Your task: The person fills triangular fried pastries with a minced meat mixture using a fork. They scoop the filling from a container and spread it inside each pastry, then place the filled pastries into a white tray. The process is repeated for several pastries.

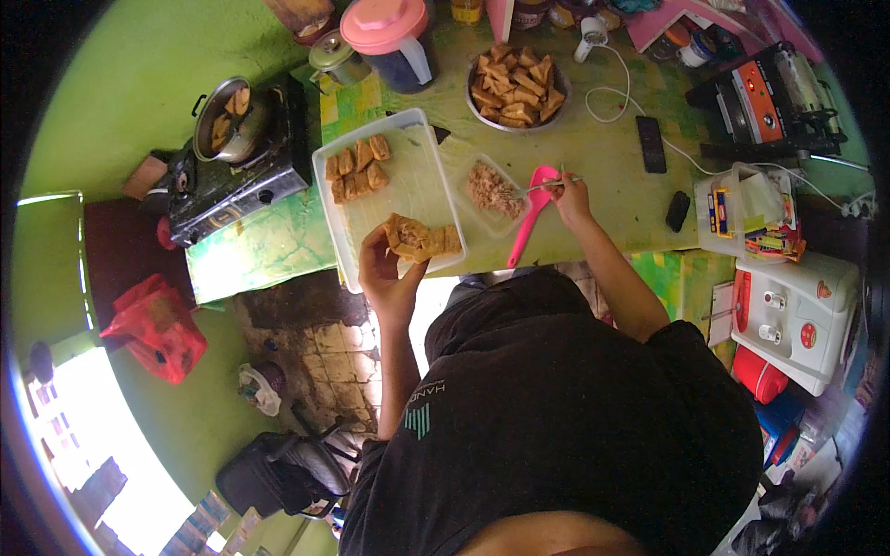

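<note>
My left hand [391, 281] holds an opened piece of fried tofu [410, 238] with pale filling inside, over the near edge of a white plastic tray [389, 187]. Several browned tofu pieces [358, 167] sit in the tray's far left part, and more lie at its near right corner, beside the held piece. My right hand [573, 201] grips a metal fork [553, 183], whose tines reach into a clear plastic container of minced filling [494, 189]. Under the fork, a pink spatula [532, 215] lies on the table beside the container.
A metal bowl heaped with tofu [518, 87] stands at the back. On the left, a pot [226, 125] rests on a gas stove [243, 187]. A phone [651, 144], a white cable [629, 83], and a plastic box of packets [747, 208] are on the right. A pink-lidded pitcher [389, 42] stands behind the tray.
</note>
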